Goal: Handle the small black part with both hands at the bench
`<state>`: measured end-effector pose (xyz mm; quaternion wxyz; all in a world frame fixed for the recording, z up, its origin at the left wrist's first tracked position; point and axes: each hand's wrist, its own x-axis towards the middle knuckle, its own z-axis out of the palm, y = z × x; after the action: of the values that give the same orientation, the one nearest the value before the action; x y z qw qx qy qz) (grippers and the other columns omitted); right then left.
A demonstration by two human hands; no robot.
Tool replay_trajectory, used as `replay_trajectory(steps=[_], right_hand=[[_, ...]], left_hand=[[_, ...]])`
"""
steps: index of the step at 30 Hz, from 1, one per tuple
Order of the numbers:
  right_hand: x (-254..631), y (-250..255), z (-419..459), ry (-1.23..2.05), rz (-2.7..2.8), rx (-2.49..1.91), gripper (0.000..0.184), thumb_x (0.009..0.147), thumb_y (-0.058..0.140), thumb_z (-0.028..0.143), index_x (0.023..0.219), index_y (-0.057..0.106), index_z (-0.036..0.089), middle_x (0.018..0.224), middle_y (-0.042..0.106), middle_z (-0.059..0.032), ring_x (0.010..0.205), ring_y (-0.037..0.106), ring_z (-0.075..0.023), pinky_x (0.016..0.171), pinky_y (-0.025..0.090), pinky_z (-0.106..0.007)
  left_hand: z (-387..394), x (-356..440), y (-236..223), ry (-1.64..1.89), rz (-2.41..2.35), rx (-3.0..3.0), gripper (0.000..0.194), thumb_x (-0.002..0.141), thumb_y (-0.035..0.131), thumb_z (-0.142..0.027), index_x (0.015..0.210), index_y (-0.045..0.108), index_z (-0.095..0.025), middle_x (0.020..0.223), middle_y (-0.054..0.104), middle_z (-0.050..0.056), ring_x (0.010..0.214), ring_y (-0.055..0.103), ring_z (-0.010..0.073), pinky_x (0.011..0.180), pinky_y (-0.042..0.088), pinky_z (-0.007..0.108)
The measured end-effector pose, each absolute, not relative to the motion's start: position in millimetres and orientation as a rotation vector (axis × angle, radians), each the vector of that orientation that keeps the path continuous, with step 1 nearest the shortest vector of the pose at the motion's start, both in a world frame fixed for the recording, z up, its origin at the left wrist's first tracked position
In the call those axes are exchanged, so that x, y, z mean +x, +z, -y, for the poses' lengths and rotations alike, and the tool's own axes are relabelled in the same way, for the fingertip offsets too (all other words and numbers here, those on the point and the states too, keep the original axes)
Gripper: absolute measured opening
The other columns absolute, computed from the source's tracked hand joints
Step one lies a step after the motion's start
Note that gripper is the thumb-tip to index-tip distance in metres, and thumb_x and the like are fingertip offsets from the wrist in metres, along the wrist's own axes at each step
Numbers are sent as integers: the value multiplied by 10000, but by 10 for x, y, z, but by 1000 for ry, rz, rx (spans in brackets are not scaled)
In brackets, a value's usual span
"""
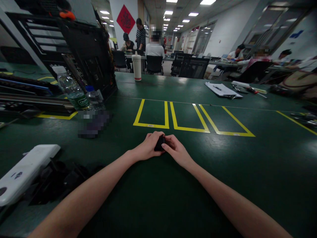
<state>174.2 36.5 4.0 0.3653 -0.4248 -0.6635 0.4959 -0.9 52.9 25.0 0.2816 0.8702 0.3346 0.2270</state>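
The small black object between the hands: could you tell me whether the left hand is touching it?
Touching. The head view shows the left hand with its fingers curled around the small black object, no gap between them; the right hand grips it from the other side.

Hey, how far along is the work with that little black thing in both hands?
Done: nothing visibly finished; the yellow taped boxes hold nothing. In hand: left hand and right hand grip a small black part together above the green table. Left: cannot tell.

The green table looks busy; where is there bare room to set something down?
Bare green table lies right of both hands, below the yellow tape rectangles, and inside them. The left is crowded: white flat device, black parts, plastic water bottles.
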Motion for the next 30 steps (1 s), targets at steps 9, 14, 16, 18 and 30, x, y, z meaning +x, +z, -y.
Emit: replay_trajectory(steps=[9, 14, 16, 18, 30], right_hand=[[1788, 29, -412, 1432, 1609, -951, 247, 730, 593, 213, 947, 476, 231, 1045, 515, -14, 1006, 524, -187, 851, 451, -388], [1768, 35, -408, 1452, 1548, -942, 193, 743, 581, 241, 905, 476, 230, 969, 527, -1, 919, 567, -170, 791, 483, -352], [1757, 36, -408, 1428, 1549, -971, 176, 757, 562, 250, 910, 478, 228, 980, 526, -4, 918, 567, -169, 785, 487, -348], [1757, 41, -414, 1410, 1571, -1021, 218, 758, 561, 251, 956, 472, 228, 1015, 522, -14, 945, 554, -172, 805, 480, -355], [1807, 70, -435, 1445, 1638, -999, 170, 765, 551, 268, 916, 484, 227, 989, 534, -6, 881, 565, -163, 778, 488, -370]], left_hand=[[-547, 13, 164, 647, -951, 2321, 545, 705, 625, -186, 1151, 317, -240, 1124, 447, 66, 1033, 457, 249, 893, 342, 434], [-548, 15, 170, 662, -944, 2321, 530, 708, 626, -200, 1142, 324, -229, 1107, 448, 64, 1018, 457, 236, 886, 355, 418], [-544, 16, 178, 670, -937, 2324, 533, 707, 626, -194, 1144, 321, -227, 1104, 449, 63, 1021, 455, 235, 886, 354, 416], [-539, 14, 188, 668, -936, 2322, 536, 709, 624, -191, 1147, 316, -231, 1103, 450, 61, 1023, 455, 236, 886, 352, 418], [-534, 6, 181, 667, -947, 2308, 528, 701, 626, -191, 1128, 319, -242, 1117, 446, 59, 1033, 453, 250, 874, 354, 424]])
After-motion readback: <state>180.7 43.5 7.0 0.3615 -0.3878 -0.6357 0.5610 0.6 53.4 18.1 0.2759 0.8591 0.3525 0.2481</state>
